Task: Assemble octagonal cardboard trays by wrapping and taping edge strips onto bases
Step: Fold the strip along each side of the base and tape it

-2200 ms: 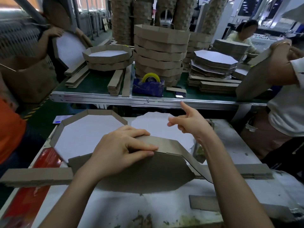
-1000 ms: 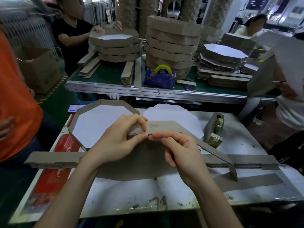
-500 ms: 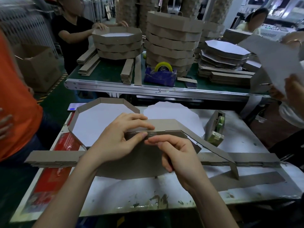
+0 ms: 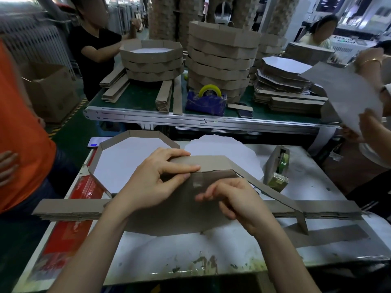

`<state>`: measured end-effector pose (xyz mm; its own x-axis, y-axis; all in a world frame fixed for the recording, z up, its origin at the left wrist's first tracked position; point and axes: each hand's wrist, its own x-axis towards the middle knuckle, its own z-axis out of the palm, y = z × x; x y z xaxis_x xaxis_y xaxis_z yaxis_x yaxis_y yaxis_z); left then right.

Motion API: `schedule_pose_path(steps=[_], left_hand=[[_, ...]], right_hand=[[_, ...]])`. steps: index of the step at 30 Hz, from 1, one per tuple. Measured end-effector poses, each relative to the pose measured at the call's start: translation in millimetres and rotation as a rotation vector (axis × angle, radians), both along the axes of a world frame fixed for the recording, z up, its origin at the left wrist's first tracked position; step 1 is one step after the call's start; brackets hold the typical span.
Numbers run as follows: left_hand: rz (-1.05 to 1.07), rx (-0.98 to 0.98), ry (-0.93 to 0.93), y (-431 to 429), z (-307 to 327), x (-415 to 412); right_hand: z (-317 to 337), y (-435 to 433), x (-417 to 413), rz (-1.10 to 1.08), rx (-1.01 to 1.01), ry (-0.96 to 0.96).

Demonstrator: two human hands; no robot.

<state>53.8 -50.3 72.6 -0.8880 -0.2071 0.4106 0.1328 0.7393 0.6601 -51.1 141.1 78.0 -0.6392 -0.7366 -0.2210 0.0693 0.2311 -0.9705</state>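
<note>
**Base**: octagonal cardboard panel, matte brown face up, laid flat at the middle of the table. Its near edge is ragged.

**Edge strip**: long, narrow band of brown corrugated board, scored into panels, stood on edge against the far side of the base. Its long axis runs left to right there. At the folds it bends and trails toward the near right, where its free end is stood upright on the table.

**Clear tape**: glossy patch seen where strip and base meet.

**Left hand**: the strip is pinched, with fingers laid over its top edge and thumb pressed on the near side.

**Right hand**: fingers loosely bent, tips rested on the base, nothing grasped.

**Finished tray**: white-floored, brown-walled, placed at far left.

**Tape dispenser**: placed at far right, apart from the strip.

**Spare strips**: stacked flat across the table, partly under the base.
</note>
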Motion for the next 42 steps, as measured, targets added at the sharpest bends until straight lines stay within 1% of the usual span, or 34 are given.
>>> schedule_pose_path(steps=[1, 2, 5, 6, 7, 8, 9, 11, 13, 16, 21, 25, 27, 31, 33, 37, 40, 42], left_hand=[[0.003, 0.000, -0.003, -1, 0, -1], [0.003, -0.002, -0.005, -2, 0, -1], [-0.010, -0.004, -0.003, -3, 1, -2], [-0.012, -0.005, -0.003, -2, 1, -3], [-0.014, -0.009, -0.009, -2, 1, -2], [-0.017, -0.016, -0.020, -3, 1, -2], [-0.020, -0.027, -0.030, -3, 1, -2], [-0.030, -0.049, -0.034, -5, 0, -2], [-0.037, -0.067, -0.034, -6, 0, -2], [-0.031, -0.081, -0.036, -6, 0, -3], [0.003, -0.123, -0.044, -8, 0, -1], [0.083, -0.192, -0.030, -2, 1, -1], [0.084, -0.177, -0.030, -1, 2, -2], [0.050, -0.072, -0.049, -1, 8, -2], [0.113, -0.033, -0.021, 3, 10, -7], [0.267, -0.045, 0.064, 15, 12, -18], [0.273, -0.069, 0.109, 15, 7, -18], [0.245, -0.126, 0.154, 14, 4, -18]], right_hand=[[0, 3, -1, -0.016, 0.061, 0.103], [1, 5, -3, -0.057, 0.062, 0.207], [20, 4, -14, -0.248, -0.202, 0.494], [25, -1, -21, -0.278, -0.229, 0.621], [29, -7, -28, -0.275, -0.176, 0.758], [32, -14, -34, -0.232, -0.076, 0.852], [35, -22, -39, -0.143, 0.047, 0.868], [37, -34, -48, 0.070, 0.242, 0.779], [37, -40, -52, 0.187, 0.300, 0.710], [38, -41, -57, 0.201, 0.235, 0.681], [35, -41, -57, 0.194, 0.170, 0.721], [31, -40, -55, 0.154, 0.130, 0.701], [32, -41, -55, 0.144, 0.129, 0.694], [30, -42, -56, 0.140, 0.131, 0.699], [29, -42, -57, 0.134, 0.131, 0.706], [29, -43, -57, 0.129, 0.115, 0.702], [28, -42, -56, 0.136, 0.116, 0.702], [28, -42, -56, 0.136, 0.110, 0.693]])
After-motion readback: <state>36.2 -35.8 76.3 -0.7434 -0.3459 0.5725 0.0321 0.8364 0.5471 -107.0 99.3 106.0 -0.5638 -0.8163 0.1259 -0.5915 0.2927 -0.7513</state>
